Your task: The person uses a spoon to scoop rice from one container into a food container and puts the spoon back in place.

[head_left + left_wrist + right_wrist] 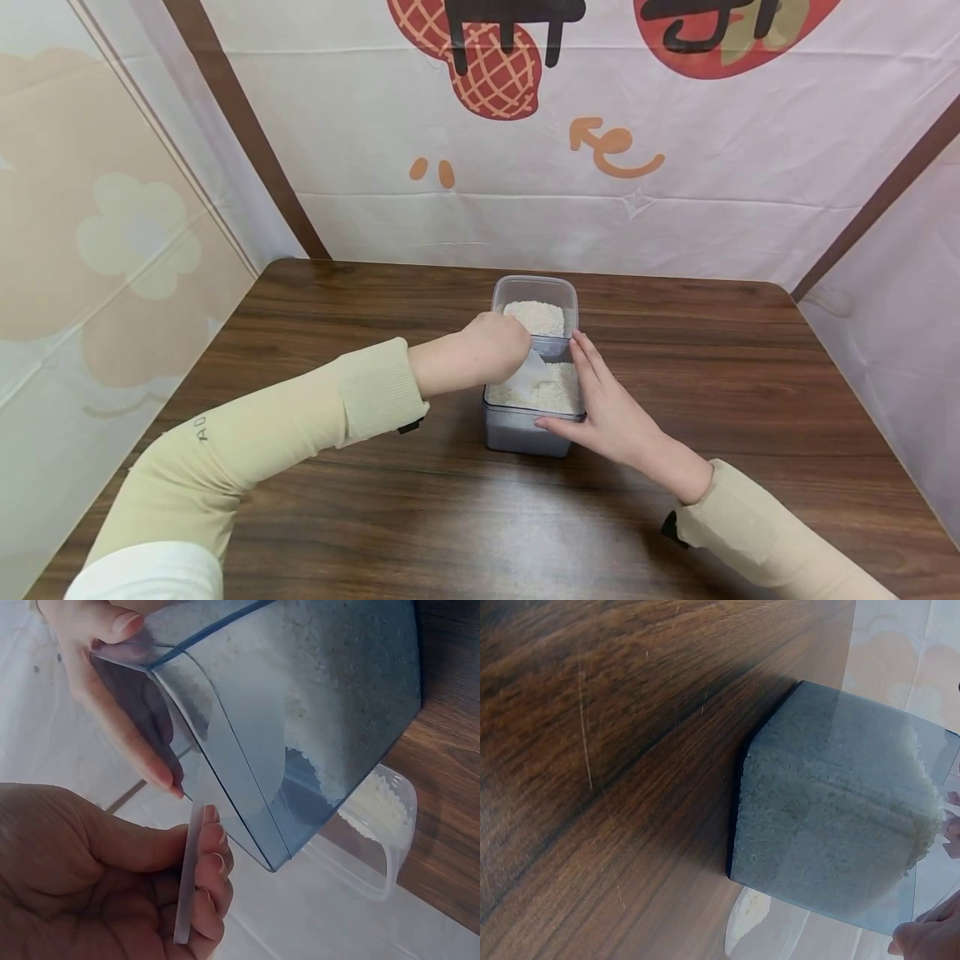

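A bluish clear container (527, 433) of white rice (557, 390) stands on the table. My left hand (497, 346) holds a translucent white scoop (529, 373) whose broad end dips into the rice. In the left wrist view, thumb and fingers (212, 866) pinch its thin handle (186, 900). From the right, my right hand (611, 417) holds the container, thumb at the front rim and fingers along the side toward the back corner. A smaller clear container (537, 287) holding a heap of white grains (536, 317) stands directly behind.
The dark wood table (360, 517) extends around both containers. A printed fabric backdrop (360, 125) hangs behind its far edge, with more fabric at the left and right sides.
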The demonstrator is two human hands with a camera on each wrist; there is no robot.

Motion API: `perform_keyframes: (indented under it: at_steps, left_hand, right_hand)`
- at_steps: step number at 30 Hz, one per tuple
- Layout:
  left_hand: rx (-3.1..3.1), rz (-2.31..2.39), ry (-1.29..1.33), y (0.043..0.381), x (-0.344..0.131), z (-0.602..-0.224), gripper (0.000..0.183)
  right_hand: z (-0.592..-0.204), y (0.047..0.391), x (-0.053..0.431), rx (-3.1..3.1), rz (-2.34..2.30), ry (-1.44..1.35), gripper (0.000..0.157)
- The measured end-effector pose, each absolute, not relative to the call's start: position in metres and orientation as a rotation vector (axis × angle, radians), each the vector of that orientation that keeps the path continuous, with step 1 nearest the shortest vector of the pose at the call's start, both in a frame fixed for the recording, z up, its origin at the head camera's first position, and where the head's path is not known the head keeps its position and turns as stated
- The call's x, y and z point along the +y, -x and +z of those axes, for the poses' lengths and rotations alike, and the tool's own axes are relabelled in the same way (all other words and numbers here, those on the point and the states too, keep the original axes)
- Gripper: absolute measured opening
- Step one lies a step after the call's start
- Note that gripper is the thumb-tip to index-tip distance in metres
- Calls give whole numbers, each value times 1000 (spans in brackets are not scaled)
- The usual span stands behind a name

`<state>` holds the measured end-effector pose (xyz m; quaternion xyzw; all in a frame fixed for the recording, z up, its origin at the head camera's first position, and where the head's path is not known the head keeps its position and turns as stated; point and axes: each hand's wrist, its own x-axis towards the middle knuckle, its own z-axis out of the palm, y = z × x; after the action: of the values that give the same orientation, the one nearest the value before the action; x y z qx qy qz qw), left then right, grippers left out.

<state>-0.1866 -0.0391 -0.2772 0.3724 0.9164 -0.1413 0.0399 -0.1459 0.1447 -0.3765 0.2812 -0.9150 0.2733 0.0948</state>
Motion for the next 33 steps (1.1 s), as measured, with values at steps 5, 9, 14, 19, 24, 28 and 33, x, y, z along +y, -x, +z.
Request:
perform_keyframes:
  at_steps: [5, 9, 14, 19, 24, 28, 33]
  left_hand:
    - [2790, -424, -1067, 188, -36, -279, 13]
    - [2770, -410, -1018, 190, -32, -280, 13]
    - [2765, -385, -1009, 190, -31, -282, 14]
    - [2743, -354, -1066, 191, -30, -286, 15]
    - [2762, -330, -1085, 193, -28, -287, 14]
    - [2775, -289, -1054, 195, -25, -287, 19]
    - [2770, -285, -1001, 196, -19, -288, 21]
  right_hand:
    - [-375, 146, 144, -2722, 814, -832, 104]
    - [-375, 147, 144, -2731, 808, -834, 104]
    - [-375, 146, 144, -2730, 805, -831, 104]
    - [-375, 147, 145, -2721, 810, -829, 104]
    - [-373, 150, 148, -2721, 815, -838, 104]
    - [-373, 153, 151, -2722, 820, -851, 104]
    - [-373, 156, 154, -2732, 825, -855, 104]
